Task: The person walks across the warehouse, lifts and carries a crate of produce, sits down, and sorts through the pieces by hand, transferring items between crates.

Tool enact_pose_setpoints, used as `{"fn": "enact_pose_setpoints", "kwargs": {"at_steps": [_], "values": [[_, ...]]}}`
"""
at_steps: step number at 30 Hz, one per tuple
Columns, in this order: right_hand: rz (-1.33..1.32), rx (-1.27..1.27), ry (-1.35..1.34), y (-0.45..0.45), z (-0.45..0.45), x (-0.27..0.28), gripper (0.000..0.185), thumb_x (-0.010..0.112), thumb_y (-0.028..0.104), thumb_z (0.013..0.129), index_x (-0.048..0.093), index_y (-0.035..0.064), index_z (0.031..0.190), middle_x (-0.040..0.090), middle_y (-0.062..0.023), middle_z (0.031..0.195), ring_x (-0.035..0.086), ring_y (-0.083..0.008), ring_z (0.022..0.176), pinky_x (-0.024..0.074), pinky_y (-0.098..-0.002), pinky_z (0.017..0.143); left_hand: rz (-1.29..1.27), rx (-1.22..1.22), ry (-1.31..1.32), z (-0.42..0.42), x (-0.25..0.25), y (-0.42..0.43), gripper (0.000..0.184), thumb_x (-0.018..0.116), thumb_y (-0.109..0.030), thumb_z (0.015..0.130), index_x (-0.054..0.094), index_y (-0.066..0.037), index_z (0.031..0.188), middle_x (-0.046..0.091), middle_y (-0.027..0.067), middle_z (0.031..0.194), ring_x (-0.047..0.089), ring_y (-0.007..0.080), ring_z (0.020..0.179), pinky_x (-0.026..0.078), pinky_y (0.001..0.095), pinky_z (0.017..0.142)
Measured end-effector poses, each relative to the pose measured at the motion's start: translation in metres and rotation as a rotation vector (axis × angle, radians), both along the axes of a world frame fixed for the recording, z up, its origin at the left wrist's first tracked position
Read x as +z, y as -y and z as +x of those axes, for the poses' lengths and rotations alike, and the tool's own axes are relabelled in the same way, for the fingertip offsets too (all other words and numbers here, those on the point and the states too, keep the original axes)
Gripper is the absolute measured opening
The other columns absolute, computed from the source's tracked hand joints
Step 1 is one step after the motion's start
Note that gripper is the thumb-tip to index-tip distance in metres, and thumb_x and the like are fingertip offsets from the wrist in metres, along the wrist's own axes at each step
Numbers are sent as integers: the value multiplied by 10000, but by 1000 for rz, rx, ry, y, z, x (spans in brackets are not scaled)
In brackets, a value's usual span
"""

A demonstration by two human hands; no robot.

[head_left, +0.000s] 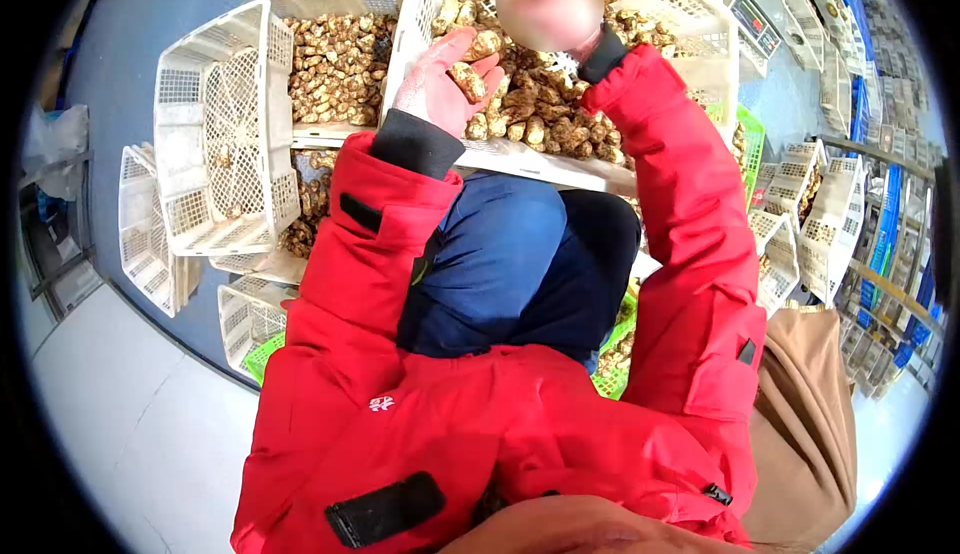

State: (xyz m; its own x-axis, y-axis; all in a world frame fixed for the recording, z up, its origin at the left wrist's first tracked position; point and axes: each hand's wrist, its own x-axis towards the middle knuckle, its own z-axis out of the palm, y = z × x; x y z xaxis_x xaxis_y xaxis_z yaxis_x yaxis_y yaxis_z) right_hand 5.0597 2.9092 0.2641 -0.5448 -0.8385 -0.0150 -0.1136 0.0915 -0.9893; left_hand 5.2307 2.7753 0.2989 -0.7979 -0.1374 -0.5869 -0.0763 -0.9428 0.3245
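Observation:
My left hand point(440, 82) is palm up over the white crate point(545, 166) in front of my knees. Two lumpy, brown-and-cream tubers point(466, 81) lie on its palm and fingers. Over the same crate, a blur covers my right hand point(552, 4), so its fingers and anything in them cannot be made out. Below the hands, the crate holds a pile of similar tubers point(545, 104), paler on the left and darker brown toward the middle.
To the left stands a crate of smaller tubers point(340, 69), with an empty white crate point(210, 144) tilted beside it. A scale point(757, 22) is at upper right. More crates point(830, 214) and blue-railed racks point(885, 204) line the right. Green baskets point(750, 149) sit close by.

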Motion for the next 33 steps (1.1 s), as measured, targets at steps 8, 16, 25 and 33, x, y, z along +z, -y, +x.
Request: {"fn": "enact_pose_setpoints", "kwargs": {"at_steps": [8, 16, 25, 33], "values": [[406, -25, -462, 25, 17, 52, 490, 582, 354, 844, 510, 122, 1270, 660, -137, 995, 636, -196, 884, 491, -320, 768, 30, 42, -209, 6, 8, 3, 300, 469, -265, 942, 462, -59, 1160, 519, 116, 1134, 540, 306, 1056, 501, 371, 766], [910, 127, -732, 24, 11, 34, 570, 598, 305, 783, 456, 222, 1329, 664, -137, 975, 637, -277, 899, 494, -375, 808, -77, -18, -256, 11, -7, 6, 210, 489, -62, 905, 520, -8, 1106, 577, 98, 914, 586, 196, 833, 510, 324, 712], [870, 0, -643, 48, -4, -39, 462, 648, 339, 735, 610, 174, 1165, 657, -161, 1004, 629, -302, 930, 490, -378, 851, -1353, -124, -423, 13, -25, 1, 381, 644, 116, 728, 560, 47, 1093, 529, 152, 1163, 550, 183, 1045, 489, 291, 876], [-291, -121, 725, -44, 28, 66, 544, 611, 177, 844, 411, 77, 1340, 585, 12, 1013, 540, -95, 888, 450, -312, 873, -703, -65, -407, 3, -18, -5, 252, 647, 75, 751, 600, 12, 990, 576, 123, 1059, 564, 214, 1018, 461, 317, 904]]}}
